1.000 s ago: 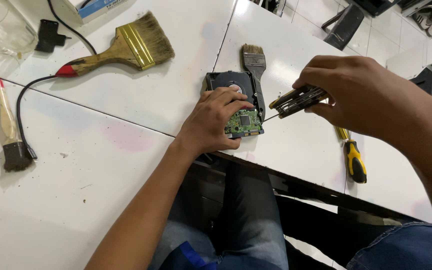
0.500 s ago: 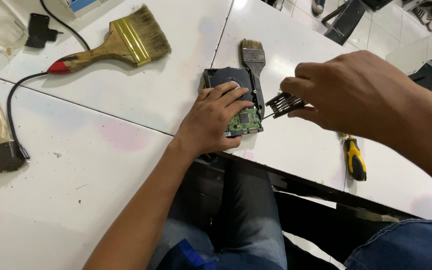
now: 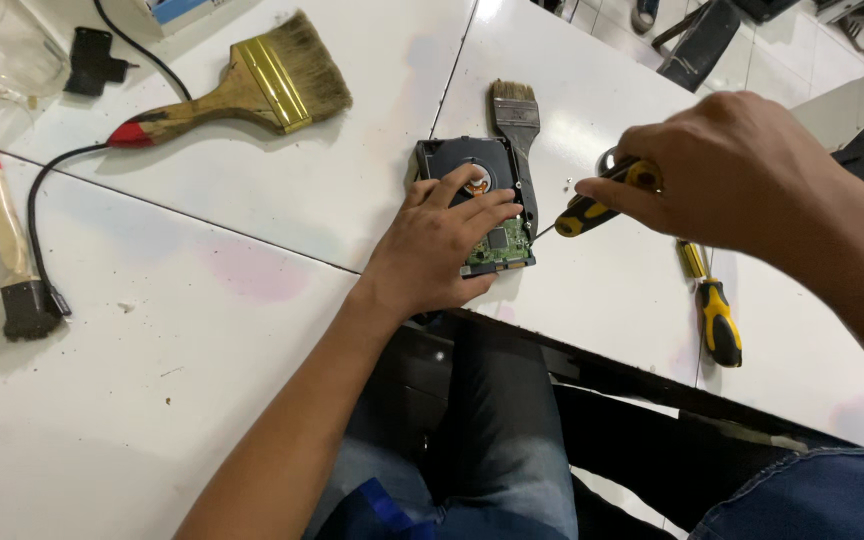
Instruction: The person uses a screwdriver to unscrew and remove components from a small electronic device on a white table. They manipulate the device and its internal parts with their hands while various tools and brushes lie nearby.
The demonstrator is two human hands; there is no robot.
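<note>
Hard drive point(image 3: 482, 215) pinned flat by left hand point(image 3: 437, 245) with fingers spread, steadying it while right hand point(image 3: 732, 170) grips screwdriver point(image 3: 602, 200), fingers curled.

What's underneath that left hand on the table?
The left hand presses on a black hard drive with its green circuit board showing. The palm covers the drive's middle, so that part stays hidden.

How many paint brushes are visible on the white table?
3: a large brush at upper left, a small dark brush behind the hard drive, and a small brush at far left. None seems hidden.
</note>
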